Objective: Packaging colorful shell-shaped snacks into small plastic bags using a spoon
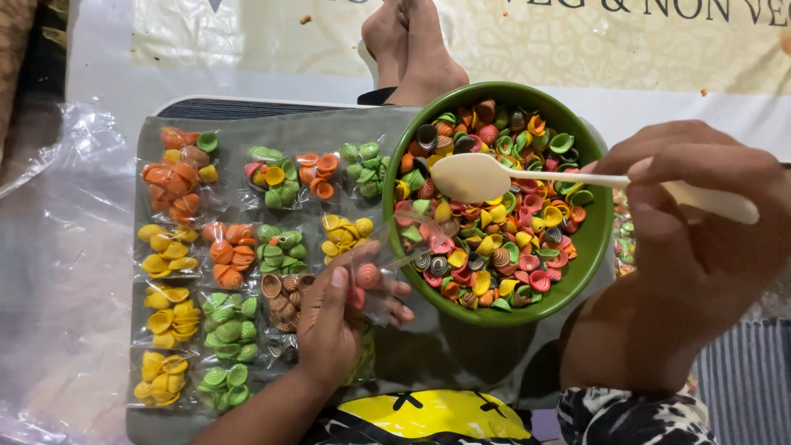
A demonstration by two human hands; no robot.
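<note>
Green and round, the bowl (595, 239) is sitting full of little shell-shaped snacks (494, 239) in orange, yellow, green, pink and striped brown. The right hand (692, 239) is closing its fingers around the thin handle of a smooth, pale spoon (478, 177), and the spoon's oval end is hanging just over the snacks. The left hand (329, 321) is pinching a small, shiny, clear packet (387, 255) beside the bowl's rim, with a few shells inside. More filled packets (222, 264) are lying in rows on a grey tray (329, 124).
</note>
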